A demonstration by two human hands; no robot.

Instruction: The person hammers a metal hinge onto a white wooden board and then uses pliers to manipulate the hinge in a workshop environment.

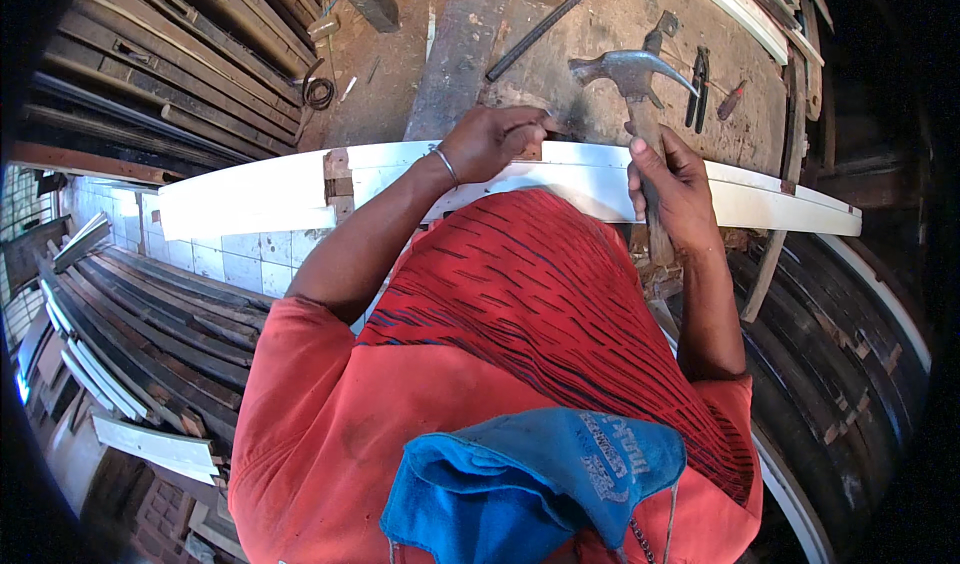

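In my right hand (672, 179) is a claw hammer (645, 114), gripped round its wooden handle with the metal head up and away from me. My left hand (490, 142), with a metal bangle at the wrist, is closed in a pinch over a long white board (590, 192). Whatever lies between its fingertips is too small to make out. The board runs crosswise in front of my body, with a brown notch near the left fingertips. Another white piece (250, 194) continues to the left, past a bare brown wood joint (339, 184).
Beyond the board, a worn wooden bench (600, 114) holds pliers (698, 89), a red-handled screwdriver (733, 99) and a dark rod (550, 22). A coil of wire (318, 92) lies far left, beside stacked dark timber (190, 54). More planks (170, 314) are stacked at left.
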